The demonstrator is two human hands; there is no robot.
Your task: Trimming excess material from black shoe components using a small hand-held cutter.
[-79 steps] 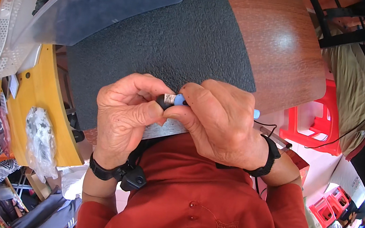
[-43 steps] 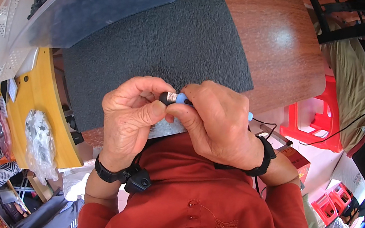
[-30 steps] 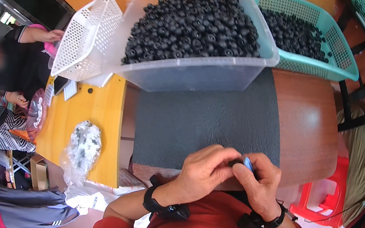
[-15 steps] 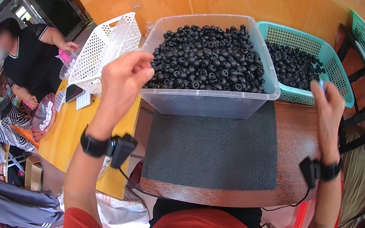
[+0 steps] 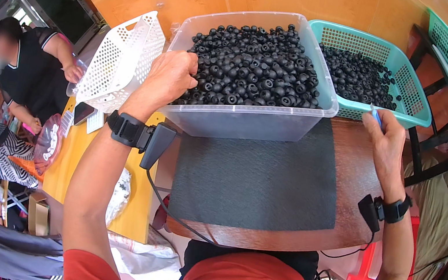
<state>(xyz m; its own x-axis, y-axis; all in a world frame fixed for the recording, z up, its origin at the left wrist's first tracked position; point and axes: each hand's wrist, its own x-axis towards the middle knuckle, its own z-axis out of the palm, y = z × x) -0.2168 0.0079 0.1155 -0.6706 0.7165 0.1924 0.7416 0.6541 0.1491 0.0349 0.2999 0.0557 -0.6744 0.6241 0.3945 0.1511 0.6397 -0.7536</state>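
Mat [image 5: 255, 183], dark grey and textured, lay nearest on the brown table [image 5: 355, 178]. Left hand [image 5: 171, 76] was curled, fingers dug into black round parts [image 5: 256, 69] at the near left edge of a clear plastic tub [image 5: 245, 120]. Right hand [image 5: 385, 139] pinched a small blue piece [image 5: 376, 114] beside the teal basket [image 5: 410, 108], which held more black parts. White perforated basket [image 5: 119, 62] stood left; a seated person [image 5: 32, 71] farther left.
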